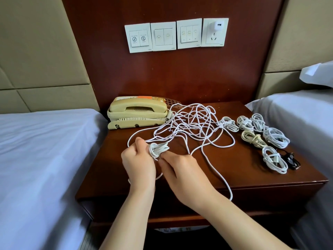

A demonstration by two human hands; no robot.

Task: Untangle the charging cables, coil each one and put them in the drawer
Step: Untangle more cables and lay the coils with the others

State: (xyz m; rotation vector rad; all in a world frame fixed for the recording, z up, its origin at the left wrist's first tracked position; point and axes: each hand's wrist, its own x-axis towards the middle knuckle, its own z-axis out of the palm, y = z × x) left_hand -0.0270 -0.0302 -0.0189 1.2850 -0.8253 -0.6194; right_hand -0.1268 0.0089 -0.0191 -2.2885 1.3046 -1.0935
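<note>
A tangle of white charging cables (194, 123) sprawls over the middle of the wooden nightstand (252, 170). My left hand (137, 163) grips a small white coil (158, 148) just above the nightstand's front left. My right hand (182, 172) pinches the same coil from the right. A loose white strand (219, 175) trails from the tangle over the front edge. Several coiled cables (261, 130) lie in a group at the right, among them a cream one (252, 138) and a black one (292, 159). The drawer front (270, 193) under the top is closed.
A beige telephone (137, 112) stands at the nightstand's back left. Wall switches (163, 36) and a socket with a white charger (219, 27) are on the panel above. Beds with white sheets (45, 150) flank the nightstand on both sides.
</note>
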